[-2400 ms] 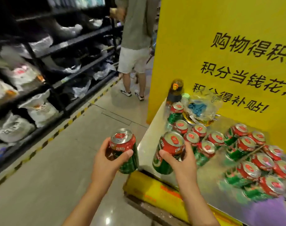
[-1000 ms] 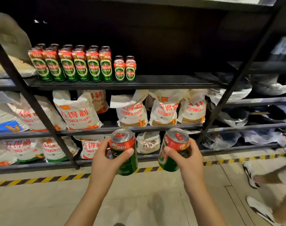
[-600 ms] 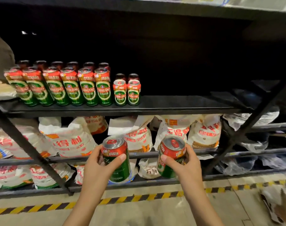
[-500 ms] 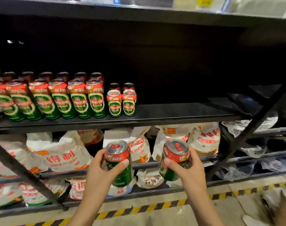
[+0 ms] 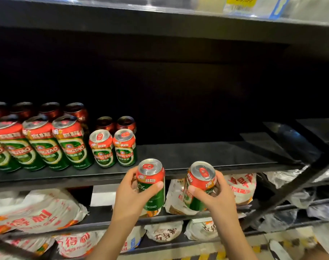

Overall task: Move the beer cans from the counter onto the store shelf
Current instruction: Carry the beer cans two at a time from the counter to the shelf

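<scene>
I held two beer cans before the shelf (image 5: 207, 156) edge: left hand (image 5: 130, 194) gripped the left can (image 5: 151, 182), upright, lid up. Right hand (image 5: 219, 197) gripped the right can (image 5: 198, 184), top tilted rightward.

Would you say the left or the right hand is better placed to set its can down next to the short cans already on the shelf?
Left, probably. The left hand holds its can nearer the two short cans, just right of them at the shelf edge. The right hand and its can are farther right.
</scene>
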Motion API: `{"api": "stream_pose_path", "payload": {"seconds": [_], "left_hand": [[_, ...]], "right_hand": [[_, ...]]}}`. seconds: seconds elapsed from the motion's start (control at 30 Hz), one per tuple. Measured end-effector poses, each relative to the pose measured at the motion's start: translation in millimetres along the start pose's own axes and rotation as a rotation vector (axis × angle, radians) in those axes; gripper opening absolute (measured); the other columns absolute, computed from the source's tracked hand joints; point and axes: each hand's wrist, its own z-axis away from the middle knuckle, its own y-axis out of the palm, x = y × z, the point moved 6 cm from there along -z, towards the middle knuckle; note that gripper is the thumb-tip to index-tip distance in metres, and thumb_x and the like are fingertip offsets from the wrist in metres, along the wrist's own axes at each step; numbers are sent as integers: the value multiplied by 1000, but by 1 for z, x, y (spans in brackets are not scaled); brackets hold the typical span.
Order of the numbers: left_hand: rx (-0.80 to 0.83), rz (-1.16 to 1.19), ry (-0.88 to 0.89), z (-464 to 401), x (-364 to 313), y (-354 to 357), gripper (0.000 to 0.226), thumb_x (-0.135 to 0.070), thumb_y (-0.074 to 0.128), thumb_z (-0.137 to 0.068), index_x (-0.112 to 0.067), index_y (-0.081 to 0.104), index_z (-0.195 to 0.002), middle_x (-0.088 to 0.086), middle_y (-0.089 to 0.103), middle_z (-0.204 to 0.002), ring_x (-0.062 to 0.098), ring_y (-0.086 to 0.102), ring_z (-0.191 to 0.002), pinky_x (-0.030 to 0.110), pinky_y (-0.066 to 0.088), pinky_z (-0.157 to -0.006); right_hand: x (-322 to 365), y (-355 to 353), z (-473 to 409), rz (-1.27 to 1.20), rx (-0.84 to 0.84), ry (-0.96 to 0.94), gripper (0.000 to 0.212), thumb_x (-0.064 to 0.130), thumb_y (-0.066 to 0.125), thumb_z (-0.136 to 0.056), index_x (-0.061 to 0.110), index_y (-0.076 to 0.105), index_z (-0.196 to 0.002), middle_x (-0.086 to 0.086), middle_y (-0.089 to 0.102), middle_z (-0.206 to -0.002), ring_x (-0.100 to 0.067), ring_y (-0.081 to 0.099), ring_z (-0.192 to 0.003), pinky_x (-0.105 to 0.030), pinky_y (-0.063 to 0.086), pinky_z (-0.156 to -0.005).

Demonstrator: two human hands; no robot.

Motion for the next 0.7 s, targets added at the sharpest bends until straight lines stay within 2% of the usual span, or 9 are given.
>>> {"api": "stream_pose_path", "payload": {"seconds": [0.13, 0.3, 0.4, 0.5, 0.63, 0.7], "left_hand": [[-87, 11, 26, -33, -6, 17, 63, -20, 80, -67, -27, 54, -124, -10, 63, -114, 6, 58, -106, 20, 46, -82], [-175, 45, 61, -67, -9, 37, 62, -21, 80, -67, -26, 55, -123, -10, 64, -113, 4, 59, -105, 19, 48, -86], [-229, 87, 56, -84, -7, 43, 61, -19, 81, -68, -29, 54, -122, -13, 63, -114, 0, 57, -106, 10, 47, -80], [-263, 85, 81, -100, -8, 47, 59, -16, 81, -68, -36, 52, -116, -17, 62, -111, -5, 58, -102, 12, 48, -80], [-279, 50, 90, -120, -6, 50, 64, -19, 80, -70, -24, 51, -127, -13, 62, -114, -2, 59, -104, 17, 49, -86], [-291, 40, 88, -128, -7, 52, 60, -21, 80, -72, -23, 52, -125, -11, 63, -112, 0, 59, -102, 15, 49, -83]], "right_hand": [[5, 3, -51, 22, 86, -39, 52, 7, 82, -67, 24, 58, -110, 5, 66, -101, 6, 62, -84, -6, 48, -64], [7, 17, -107, 69, 230, -90, 55, 11, 82, -68, 25, 56, -115, 9, 66, -105, 8, 61, -89, -4, 46, -69], [4, 26, -132, 77, 277, -98, 54, 11, 81, -70, 29, 55, -114, 11, 65, -107, 8, 61, -93, -5, 47, -71], [3, 36, -151, 70, 300, -100, 52, 10, 80, -71, 30, 54, -112, 10, 65, -108, 7, 62, -94, -6, 48, -73], [-1, 46, -167, 73, 303, -89, 46, 12, 79, -72, 29, 55, -108, 8, 66, -106, 8, 63, -90, -8, 49, -71], [-5, 50, -174, 73, 292, -83, 44, 10, 79, -73, 29, 55, -104, 9, 65, -104, 8, 63, -89, -8, 49, -70]]}}
